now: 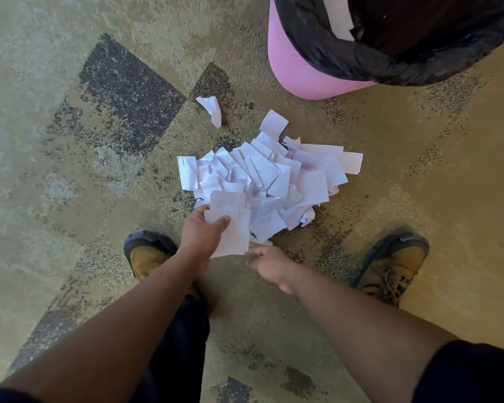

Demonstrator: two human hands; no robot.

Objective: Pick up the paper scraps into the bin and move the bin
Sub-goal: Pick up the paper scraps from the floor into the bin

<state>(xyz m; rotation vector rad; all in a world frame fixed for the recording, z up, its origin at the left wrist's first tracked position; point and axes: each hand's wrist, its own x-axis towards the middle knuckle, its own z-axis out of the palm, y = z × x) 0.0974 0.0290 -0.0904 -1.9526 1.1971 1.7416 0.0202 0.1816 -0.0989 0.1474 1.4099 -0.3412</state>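
A heap of white paper scraps (274, 181) lies on the carpet in front of me. One crumpled scrap (211, 109) sits apart, up and to the left of the heap. My left hand (201, 234) grips a few flat scraps (230, 222) at the heap's near edge, thumb on top. My right hand (266, 261) is just beside it, blurred, fingers curled at the bottom edge of those scraps. The pink bin (303, 74) with a black liner (361, 59) stands at the upper right; some white paper shows inside it.
My two tan boots (146, 254) (396, 266) stand on either side of my hands. The floor is beige carpet with dark speckled patches (128, 91). Open carpet lies to the left and right of the heap.
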